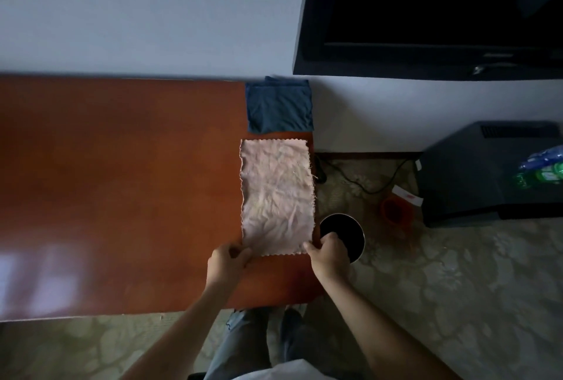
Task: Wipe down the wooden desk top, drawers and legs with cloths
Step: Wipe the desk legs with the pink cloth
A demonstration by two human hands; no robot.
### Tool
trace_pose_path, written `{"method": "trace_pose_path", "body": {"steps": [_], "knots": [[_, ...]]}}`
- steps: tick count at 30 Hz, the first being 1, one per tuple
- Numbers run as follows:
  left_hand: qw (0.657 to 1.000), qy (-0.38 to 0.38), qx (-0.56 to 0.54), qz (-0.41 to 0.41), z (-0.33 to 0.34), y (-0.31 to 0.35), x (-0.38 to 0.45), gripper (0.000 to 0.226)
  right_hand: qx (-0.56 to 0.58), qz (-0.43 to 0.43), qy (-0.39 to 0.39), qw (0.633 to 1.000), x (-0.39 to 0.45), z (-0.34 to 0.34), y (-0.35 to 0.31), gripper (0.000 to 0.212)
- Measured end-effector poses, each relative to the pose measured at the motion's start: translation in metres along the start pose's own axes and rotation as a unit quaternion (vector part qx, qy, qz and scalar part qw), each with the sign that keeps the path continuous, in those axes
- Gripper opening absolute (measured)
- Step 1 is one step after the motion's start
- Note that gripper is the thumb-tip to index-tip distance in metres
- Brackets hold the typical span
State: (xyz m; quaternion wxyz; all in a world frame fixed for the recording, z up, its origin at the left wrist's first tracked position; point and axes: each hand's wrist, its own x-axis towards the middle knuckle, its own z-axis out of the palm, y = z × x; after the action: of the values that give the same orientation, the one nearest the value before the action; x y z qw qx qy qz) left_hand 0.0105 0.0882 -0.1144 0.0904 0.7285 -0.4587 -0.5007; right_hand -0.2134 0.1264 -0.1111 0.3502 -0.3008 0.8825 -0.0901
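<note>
Two cloths lie on the reddish-brown wooden desk top [122, 181], both toward its right end, a little right of the frame's centre. The nearer one, a pale pink cloth [277, 196] with a scalloped edge, is spread flat and wrinkled, its long side running away from the person and its right edge along the desk's right edge. Beyond it, higher in the frame and against the wall, sits a folded blue cloth [279, 106]; a thin strip of bare wood shows between the two.

Both hands sit at the pink cloth's near edge, just below centre frame. The left hand [227, 262] has its fingers curled and pinches the near left corner between thumb and fingers. The right hand [330, 254] is likewise curled, thumb pointing inward, pinching the near right corner at the desk's edge.

Just right of the desk, on the patterned carpet [457, 288], stands a round metal bin [350, 231], partly hidden behind the right hand. Further right is an orange cup [396, 212], then a dark cabinet [487, 181] at the frame's right edge with plastic bottles [545, 166] on top. A black television [426, 13] fills the upper right, and black cables [365, 181] trail along the floor beneath it.
</note>
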Motion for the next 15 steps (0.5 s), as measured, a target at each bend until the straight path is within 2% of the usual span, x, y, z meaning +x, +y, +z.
{"method": "trace_pose_path", "body": {"steps": [4,8,10,12,15], "knots": [[1.000,0.000,-0.017,-0.005,-0.005,0.001,-0.002,0.013,-0.002,0.014,0.024,1.000,0.007,0.004,0.003,0.012],[1.000,-0.012,0.016,0.024,-0.007,0.005,-0.003,0.016,0.021,0.010,0.005,1.000,0.004,-0.002,0.012,0.008],[0.996,-0.028,0.074,0.037,-0.002,0.010,-0.006,0.015,0.028,0.005,-0.001,1.000,0.002,-0.003,0.014,0.007],[0.985,-0.023,0.161,0.064,0.006,0.013,-0.009,0.025,0.029,0.001,-0.005,1.000,-0.001,-0.004,0.013,0.006],[0.980,0.007,0.191,0.059,0.020,0.016,-0.011,0.022,0.017,-0.012,-0.005,1.000,-0.006,-0.003,0.010,0.005]]}}
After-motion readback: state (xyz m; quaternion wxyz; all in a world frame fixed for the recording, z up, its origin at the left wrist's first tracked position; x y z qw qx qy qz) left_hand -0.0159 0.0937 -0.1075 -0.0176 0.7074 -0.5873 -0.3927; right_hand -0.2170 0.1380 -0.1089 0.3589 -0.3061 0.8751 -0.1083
